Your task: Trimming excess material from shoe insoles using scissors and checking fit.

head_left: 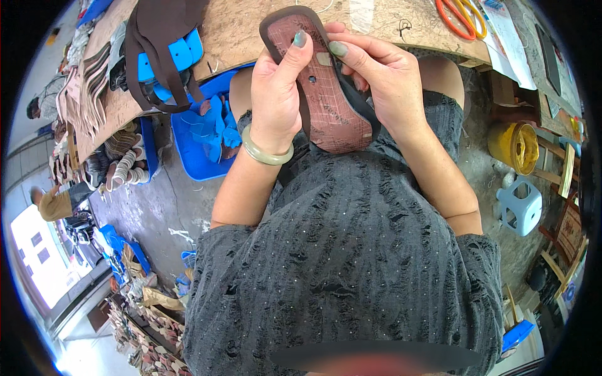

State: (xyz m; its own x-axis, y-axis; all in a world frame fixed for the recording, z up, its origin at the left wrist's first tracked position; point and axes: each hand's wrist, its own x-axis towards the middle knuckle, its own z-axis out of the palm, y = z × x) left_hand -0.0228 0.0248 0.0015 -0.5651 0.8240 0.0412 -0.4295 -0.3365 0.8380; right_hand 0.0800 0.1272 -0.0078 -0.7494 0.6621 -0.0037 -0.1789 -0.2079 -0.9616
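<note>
A shoe insole, reddish brown with a dark edge, is held up in front of me over the table's near edge. My left hand grips its left side, the thumb pressed flat on the brown face and the fingers hidden behind. On the other side, my right hand pinches the dark strip along the insole's right edge between thumb and fingers. A small dark hole shows in the insole's middle, with a pale patch above it.
Dark strips and blue pieces lie on the wooden table at left. Below stands a blue bin with blue scraps. Orange and yellow rings lie far right. A yellow bucket and pale blue stool stand right. Another person is far left.
</note>
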